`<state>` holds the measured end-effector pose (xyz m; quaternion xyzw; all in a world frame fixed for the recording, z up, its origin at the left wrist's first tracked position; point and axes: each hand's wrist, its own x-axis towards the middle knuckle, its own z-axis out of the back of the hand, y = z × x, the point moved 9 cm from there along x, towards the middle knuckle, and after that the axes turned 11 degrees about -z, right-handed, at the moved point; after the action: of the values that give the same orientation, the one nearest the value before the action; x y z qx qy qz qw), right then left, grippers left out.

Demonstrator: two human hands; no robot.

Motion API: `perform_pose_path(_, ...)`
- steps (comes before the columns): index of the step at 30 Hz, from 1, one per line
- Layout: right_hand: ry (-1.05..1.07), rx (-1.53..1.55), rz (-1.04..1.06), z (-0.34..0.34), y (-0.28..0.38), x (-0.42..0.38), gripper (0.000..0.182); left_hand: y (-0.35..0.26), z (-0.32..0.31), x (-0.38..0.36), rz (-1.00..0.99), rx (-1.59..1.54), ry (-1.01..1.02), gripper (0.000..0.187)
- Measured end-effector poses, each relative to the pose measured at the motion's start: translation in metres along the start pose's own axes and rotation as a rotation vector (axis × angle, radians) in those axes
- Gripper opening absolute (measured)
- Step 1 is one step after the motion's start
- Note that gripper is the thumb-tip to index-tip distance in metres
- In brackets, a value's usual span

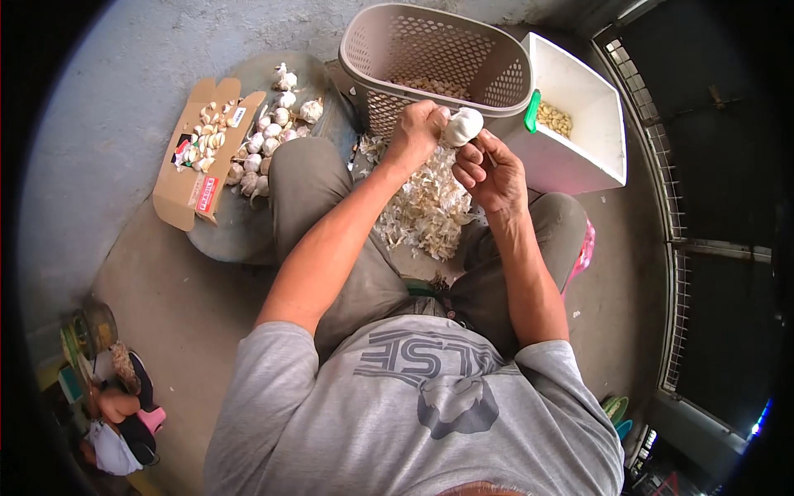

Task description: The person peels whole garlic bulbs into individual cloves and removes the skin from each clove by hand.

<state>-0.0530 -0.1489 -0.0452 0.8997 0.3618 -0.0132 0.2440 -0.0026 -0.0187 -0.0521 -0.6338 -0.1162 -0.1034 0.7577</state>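
Note:
A whole white garlic bulb (464, 126) is held up between my two hands, above the near rim of the brown basket. My left hand (419, 132) has its fingers closed on the bulb's left side. At the bulb's lower right, my right hand (495, 171) has its fingers curled, with thumb and fingertips close against it; a thin stem-like piece shows by these fingers. Below both hands, a heap of garlic skins (430, 207) lies on the floor between the knees.
Garlic bulbs (271, 132) and an open cardboard box (178, 194) of cloves rest on a round surface at left. Behind stand a brown perforated basket (434, 25) and a white box (579, 157) with peeled cloves and a green-handled item (532, 112). Another person (116, 405) is at lower left.

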Motion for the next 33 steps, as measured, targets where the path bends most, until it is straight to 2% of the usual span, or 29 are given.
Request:
perform_pose_path(2, 0.057, -0.011, 0.013, -0.004, 0.005, -0.001, 0.018, 0.006, -0.005, 0.002, -0.041, 0.033, 0.017, 0.03)
perform_pose_path(3, 0.029, -0.02, 0.034, -0.001, 0.007, -0.001, 0.018, 0.018, -0.014, -0.003, 0.124, -0.164, 0.085, 0.039)
perform_pose_path(6, -0.164, -0.047, 0.09, 0.018, 0.011, -0.001, 0.018, 0.005, -0.017, -0.001, 0.081, -0.478, 0.005, 0.051)
perform_pose_path(7, -0.2, -0.06, 0.108, 0.024, 0.011, 0.0, 0.018, -0.008, -0.017, -0.007, 0.153, -0.472, 0.055, 0.062)
perform_pose_path(8, -0.239, -0.081, 0.113, 0.03, 0.01, 0.001, 0.016, -0.011, -0.02, -0.007, 0.155, -0.509, 0.073, 0.05)
perform_pose_path(10, -0.258, -0.153, 0.114, 0.031, 0.008, 0.002, 0.013, -0.016, -0.02, -0.005, 0.068, -0.378, 0.063, 0.036)
perform_pose_path(11, -0.271, -0.126, 0.108, 0.033, 0.005, 0.003, 0.012, -0.011, -0.017, -0.008, 0.134, -0.401, -0.005, 0.026)
perform_pose_path(18, -0.192, 0.074, 0.037, 0.022, -0.01, 0.01, 0.021, -0.013, 0.002, -0.007, 0.028, -0.258, -0.135, 0.031)
perform_pose_path(25, -0.111, 0.142, 0.021, 0.006, -0.006, 0.004, 0.029, -0.003, 0.006, -0.001, -0.07, -0.09, -0.148, 0.02)
perform_pose_path(28, -0.094, 0.112, 0.079, 0.007, 0.008, 0.003, 0.028, -0.005, -0.008, 0.001, -0.042, -0.313, -0.142, 0.02)
perform_pose_path(29, -0.145, 0.055, 0.116, 0.01, 0.012, 0.001, 0.025, 0.013, -0.01, -0.007, 0.212, -0.374, -0.092, 0.026)
perform_pose_path(32, -0.275, -0.007, 0.169, 0.02, 0.015, -0.003, 0.02, -0.019, -0.012, -0.007, 0.142, -0.499, -0.109, 0.03)
perform_pose_path(33, -0.281, -0.029, 0.166, 0.027, 0.012, 0.0, 0.017, -0.023, -0.014, -0.005, 0.105, -0.435, -0.12, 0.027)
